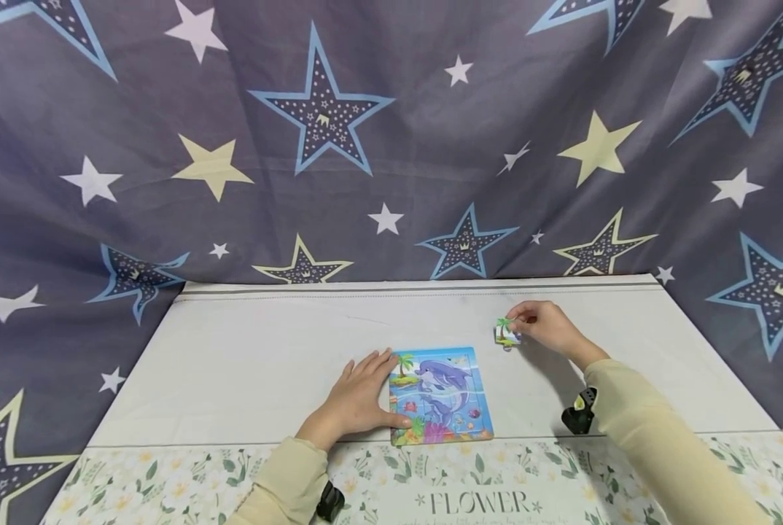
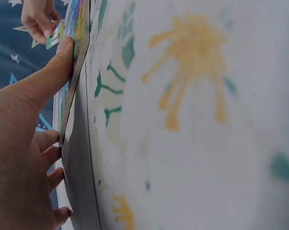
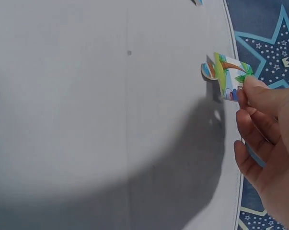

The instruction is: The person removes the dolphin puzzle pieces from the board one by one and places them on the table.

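A square jigsaw board (image 1: 447,386) with a picture of dolphins, a palm tree and a crab lies flat on the white table. My left hand (image 1: 357,399) rests at its left side, fingers spread along the edge and the thumb (image 2: 63,60) on its face near the front corner. Beyond the board, to the right, my right hand (image 1: 549,328) pinches a jigsaw piece (image 3: 229,76) between thumb and fingertips. The piece shows a palm tree on an islet and has a rounded tab; it is held just above the table.
The white tabletop (image 1: 260,364) has a floral band (image 1: 188,470) with the word FLOWER along its front. A dark curtain (image 1: 391,182) printed with stars hangs behind and at both sides. Dark devices (image 1: 578,412) are strapped at the wrists.
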Motion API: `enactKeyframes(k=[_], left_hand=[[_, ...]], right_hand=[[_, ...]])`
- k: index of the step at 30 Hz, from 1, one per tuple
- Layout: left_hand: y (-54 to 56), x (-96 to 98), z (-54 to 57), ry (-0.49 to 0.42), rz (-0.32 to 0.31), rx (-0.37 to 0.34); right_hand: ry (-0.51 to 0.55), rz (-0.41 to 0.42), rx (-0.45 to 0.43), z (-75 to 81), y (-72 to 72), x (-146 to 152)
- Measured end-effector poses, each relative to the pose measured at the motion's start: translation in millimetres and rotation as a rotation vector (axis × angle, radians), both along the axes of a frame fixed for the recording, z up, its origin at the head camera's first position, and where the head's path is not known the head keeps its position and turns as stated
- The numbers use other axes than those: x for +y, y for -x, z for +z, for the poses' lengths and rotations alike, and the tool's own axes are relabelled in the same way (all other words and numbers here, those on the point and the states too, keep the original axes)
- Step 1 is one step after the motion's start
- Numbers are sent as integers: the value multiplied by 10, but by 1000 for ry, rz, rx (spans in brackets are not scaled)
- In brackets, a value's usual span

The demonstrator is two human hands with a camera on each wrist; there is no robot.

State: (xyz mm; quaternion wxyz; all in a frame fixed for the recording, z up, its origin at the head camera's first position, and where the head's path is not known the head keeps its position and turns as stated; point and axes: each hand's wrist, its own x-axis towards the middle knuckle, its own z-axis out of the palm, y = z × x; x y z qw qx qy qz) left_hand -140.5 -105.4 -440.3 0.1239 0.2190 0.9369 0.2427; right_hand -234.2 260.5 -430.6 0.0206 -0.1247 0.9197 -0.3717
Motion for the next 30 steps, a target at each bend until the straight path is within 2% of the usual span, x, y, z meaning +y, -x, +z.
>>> enactKeyframes(k=[7,13,25,30], left_hand=[[-16,10,-8,9,-3,6],[-20,13,6,5,-1,1],[-7,4,4,-1,1,14],[-3,1,-1,-10,1,9]], right_hand=[[-49,-18,41,-76,54,-59],[-62,-36,35,-116,62,-85],[-37,-85,20,-86,37,-90],[9,-84,22,-57,21,-153]])
